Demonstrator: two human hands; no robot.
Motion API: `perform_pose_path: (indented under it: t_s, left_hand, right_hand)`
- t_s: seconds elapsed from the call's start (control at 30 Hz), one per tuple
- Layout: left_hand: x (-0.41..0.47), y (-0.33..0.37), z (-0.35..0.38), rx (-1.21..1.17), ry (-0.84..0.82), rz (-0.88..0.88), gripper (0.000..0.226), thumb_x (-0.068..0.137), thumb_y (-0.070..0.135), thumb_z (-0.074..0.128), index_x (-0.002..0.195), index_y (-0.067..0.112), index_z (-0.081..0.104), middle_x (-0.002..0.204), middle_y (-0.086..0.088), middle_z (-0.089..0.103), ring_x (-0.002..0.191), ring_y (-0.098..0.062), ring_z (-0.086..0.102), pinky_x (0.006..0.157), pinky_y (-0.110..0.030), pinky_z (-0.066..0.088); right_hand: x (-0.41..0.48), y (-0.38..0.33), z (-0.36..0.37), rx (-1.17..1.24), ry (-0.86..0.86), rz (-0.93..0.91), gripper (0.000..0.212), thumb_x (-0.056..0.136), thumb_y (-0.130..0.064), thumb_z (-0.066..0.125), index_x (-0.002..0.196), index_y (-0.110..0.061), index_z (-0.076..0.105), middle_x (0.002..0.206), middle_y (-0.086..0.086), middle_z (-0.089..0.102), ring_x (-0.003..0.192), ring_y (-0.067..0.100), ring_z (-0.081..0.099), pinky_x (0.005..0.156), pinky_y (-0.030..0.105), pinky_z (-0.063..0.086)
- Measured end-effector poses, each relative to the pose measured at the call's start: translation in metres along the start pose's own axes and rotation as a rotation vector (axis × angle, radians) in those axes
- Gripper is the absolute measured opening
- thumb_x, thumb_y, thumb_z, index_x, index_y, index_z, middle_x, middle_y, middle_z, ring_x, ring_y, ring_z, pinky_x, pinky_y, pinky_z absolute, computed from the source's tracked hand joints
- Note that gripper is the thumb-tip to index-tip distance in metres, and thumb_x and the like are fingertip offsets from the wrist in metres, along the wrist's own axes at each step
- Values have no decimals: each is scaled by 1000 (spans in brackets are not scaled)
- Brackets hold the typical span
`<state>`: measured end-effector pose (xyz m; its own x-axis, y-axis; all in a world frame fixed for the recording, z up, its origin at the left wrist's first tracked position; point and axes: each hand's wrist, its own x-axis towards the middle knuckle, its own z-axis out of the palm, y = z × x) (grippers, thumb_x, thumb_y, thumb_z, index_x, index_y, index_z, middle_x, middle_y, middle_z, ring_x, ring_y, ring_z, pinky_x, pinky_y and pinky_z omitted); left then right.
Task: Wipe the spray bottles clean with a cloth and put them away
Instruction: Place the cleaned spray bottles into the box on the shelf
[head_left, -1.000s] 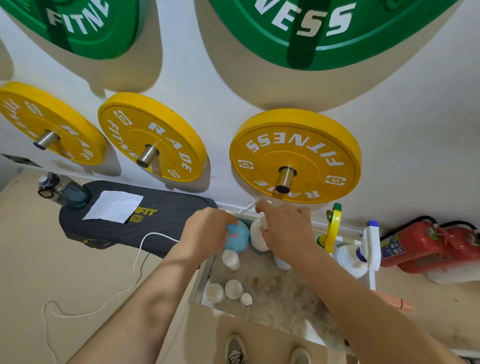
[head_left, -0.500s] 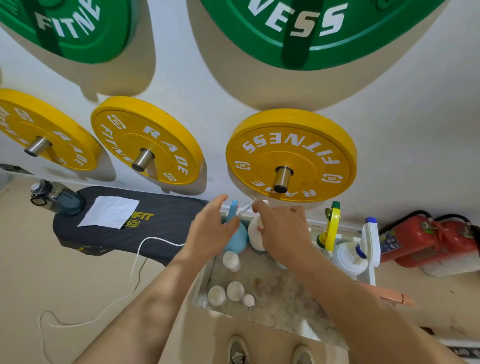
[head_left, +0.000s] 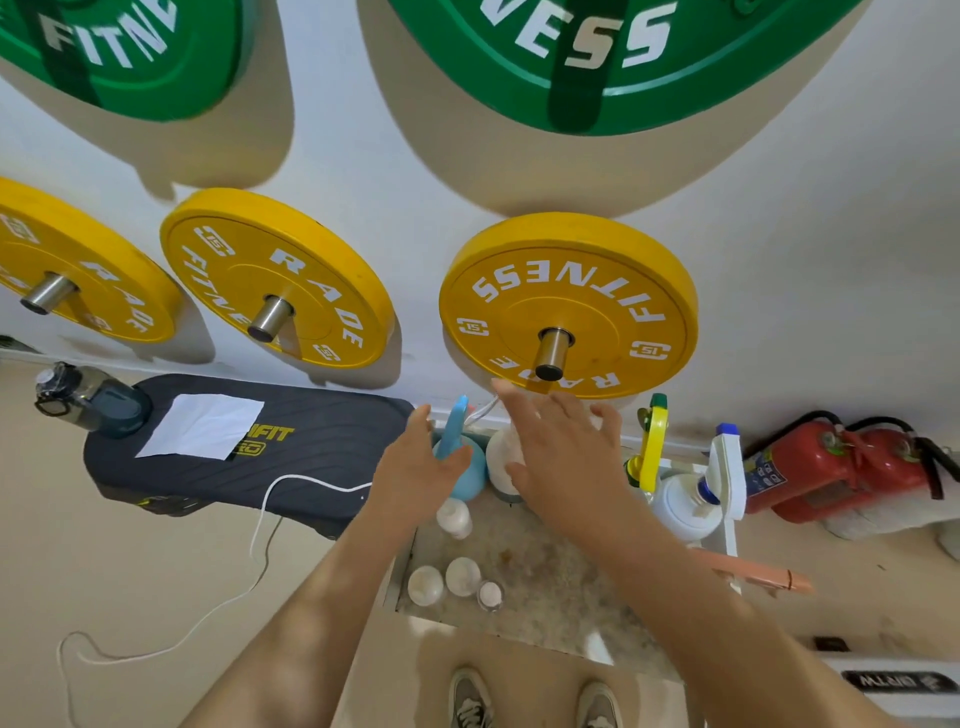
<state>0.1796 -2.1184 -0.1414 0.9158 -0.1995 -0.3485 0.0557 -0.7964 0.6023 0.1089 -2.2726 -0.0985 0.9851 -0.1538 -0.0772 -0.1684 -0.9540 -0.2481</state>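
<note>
Head cam: huge green plates (head_left: 597, 62) on the wall (head_left: 779, 234) up top, yellow plates (head_left: 566, 306) under them, then the speckled counter (head_left: 545, 582). The left hand (head_left: 421, 467) sits just beside the blue spray bottle (head_left: 466, 480), and the right hand (head_left: 561, 452) is over the white spray bottle (head_left: 498, 462). Fingers on both are spread straight, gripping nothing. Both bottles stand at the counter's back edge, side by side.

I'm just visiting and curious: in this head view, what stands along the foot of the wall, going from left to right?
Water bottle → black pad → blue bottle → yellow sprayer → white spray bottle → fire extinguisher.
</note>
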Motion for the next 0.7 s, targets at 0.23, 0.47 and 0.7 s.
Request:
perform_pose_path:
  t_s: [0.23, 0.47, 0.7]
  left_hand:
    - [-52, -44, -24, -231, 236, -23, 36, 88, 6, 57, 85, 40, 69, 84, 19, 71, 82, 2, 63, 75, -13, 48]
    - [-27, -62, 12, 225, -157, 119, 47, 89, 33, 66, 135, 32, 56, 121, 7, 64, 111, -16, 59, 93, -28, 44]
    - [-10, -71, 31, 201, -181, 246, 28, 94, 27, 61, 120, 21, 67, 115, -1, 68, 106, -21, 61, 86, -28, 41]
  right_hand:
    - [-65, -2, 4, 588, 76, 40, 26, 97, -18, 58, 121, -26, 64, 94, -3, 71, 80, 15, 62, 72, 37, 53]
    - [-79, 2, 105, 463, -422, -40, 71, 89, -20, 62, 152, -29, 31, 151, -9, 41, 137, 15, 40, 110, 26, 33]
    - [-83, -11, 158, 478, -343, 51, 70, 84, -39, 72, 146, -28, 41, 141, -4, 50, 124, 21, 50, 102, 33, 41]
